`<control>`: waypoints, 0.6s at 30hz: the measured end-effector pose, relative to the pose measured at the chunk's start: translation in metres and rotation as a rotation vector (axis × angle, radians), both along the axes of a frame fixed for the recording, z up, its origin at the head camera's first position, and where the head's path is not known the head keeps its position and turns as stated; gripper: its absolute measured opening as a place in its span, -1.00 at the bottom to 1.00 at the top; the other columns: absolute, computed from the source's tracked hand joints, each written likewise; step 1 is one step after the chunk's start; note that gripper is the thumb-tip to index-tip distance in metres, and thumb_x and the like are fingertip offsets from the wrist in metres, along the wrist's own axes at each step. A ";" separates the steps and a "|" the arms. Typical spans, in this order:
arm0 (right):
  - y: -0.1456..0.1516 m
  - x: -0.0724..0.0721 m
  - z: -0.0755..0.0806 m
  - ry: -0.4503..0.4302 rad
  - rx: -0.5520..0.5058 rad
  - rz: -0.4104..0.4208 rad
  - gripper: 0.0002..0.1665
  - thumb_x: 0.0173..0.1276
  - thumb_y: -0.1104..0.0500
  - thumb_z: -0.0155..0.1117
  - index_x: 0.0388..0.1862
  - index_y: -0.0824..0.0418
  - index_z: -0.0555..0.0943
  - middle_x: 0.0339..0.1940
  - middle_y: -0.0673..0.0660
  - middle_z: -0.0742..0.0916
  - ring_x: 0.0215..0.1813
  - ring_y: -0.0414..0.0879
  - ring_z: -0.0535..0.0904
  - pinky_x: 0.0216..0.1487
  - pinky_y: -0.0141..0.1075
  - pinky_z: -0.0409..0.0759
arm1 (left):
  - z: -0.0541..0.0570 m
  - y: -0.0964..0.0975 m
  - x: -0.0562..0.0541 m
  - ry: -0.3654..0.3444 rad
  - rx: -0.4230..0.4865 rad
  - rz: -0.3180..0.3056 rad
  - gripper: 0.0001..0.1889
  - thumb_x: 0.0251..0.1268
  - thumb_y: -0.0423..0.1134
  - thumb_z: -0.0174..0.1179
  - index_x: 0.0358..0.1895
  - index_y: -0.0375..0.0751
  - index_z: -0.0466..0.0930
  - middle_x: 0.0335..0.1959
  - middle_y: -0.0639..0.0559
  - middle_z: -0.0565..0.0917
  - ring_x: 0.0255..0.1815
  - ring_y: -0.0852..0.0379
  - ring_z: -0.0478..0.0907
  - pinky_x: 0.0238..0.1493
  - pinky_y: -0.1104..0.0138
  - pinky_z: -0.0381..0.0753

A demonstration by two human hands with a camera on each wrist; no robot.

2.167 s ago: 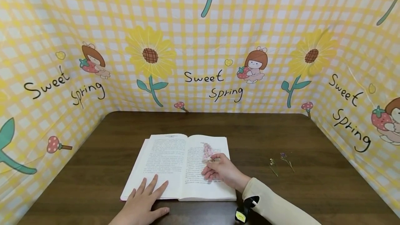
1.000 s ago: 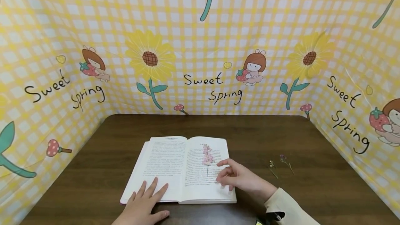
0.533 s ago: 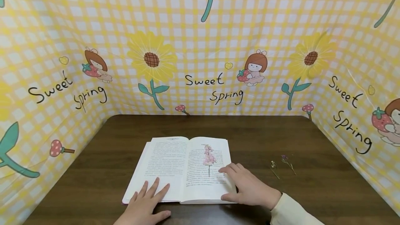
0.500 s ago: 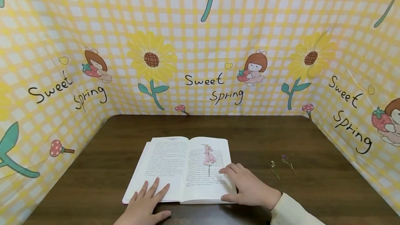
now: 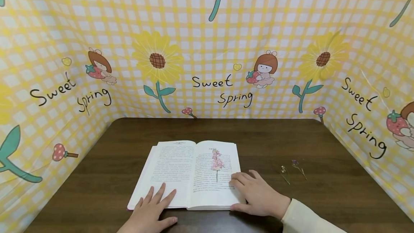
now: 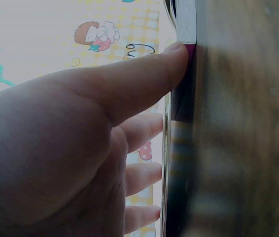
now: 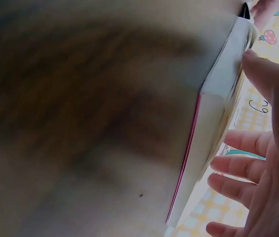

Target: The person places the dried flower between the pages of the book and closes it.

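Pink flower (image 5: 217, 162) released by right hand (image 5: 258, 195), now lying left of it; placement judged done; book (image 5: 182, 190) touched by right hand and spread left hand (image 5: 148, 209); nothing grasped.

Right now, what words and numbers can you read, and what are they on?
"Sweet Spring": left side of the yellow checked cloth.
"Sweet Spring": its middle.
"Sweet Spring": its right side.
"ing": same cloth, left wrist view, cut off.
"ng": same cloth, right wrist view, cut off.
Print in the book: too small to read.
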State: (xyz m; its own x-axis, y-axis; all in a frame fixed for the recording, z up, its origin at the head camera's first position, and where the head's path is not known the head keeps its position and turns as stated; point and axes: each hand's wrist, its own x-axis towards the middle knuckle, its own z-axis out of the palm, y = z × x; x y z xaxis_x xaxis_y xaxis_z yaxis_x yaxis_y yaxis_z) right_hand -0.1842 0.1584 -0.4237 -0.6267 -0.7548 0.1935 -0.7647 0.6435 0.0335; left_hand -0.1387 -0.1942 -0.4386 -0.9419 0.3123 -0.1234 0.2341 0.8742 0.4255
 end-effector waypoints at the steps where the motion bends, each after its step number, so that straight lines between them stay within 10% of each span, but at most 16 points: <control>1: 0.000 0.000 0.000 0.000 0.003 0.005 -0.27 0.40 -0.42 0.07 0.20 0.12 0.54 0.22 0.09 0.58 0.26 -0.03 0.49 0.22 0.17 0.38 | 0.000 0.000 0.000 0.000 0.001 0.000 -0.17 0.21 0.20 0.31 0.48 -0.11 0.32 0.51 -0.40 0.17 0.44 -0.64 -0.03 0.18 -0.53 0.01; 18: 0.001 -0.012 0.022 -0.210 0.063 0.026 -0.25 0.34 -0.38 0.16 0.21 0.15 0.60 0.23 0.11 0.62 0.24 -0.03 0.55 0.22 0.32 0.30 | -0.002 -0.001 -0.001 -0.015 0.012 0.004 -0.17 0.22 0.20 0.31 0.49 -0.09 0.31 0.52 -0.38 0.15 0.45 -0.63 -0.05 0.19 -0.53 -0.01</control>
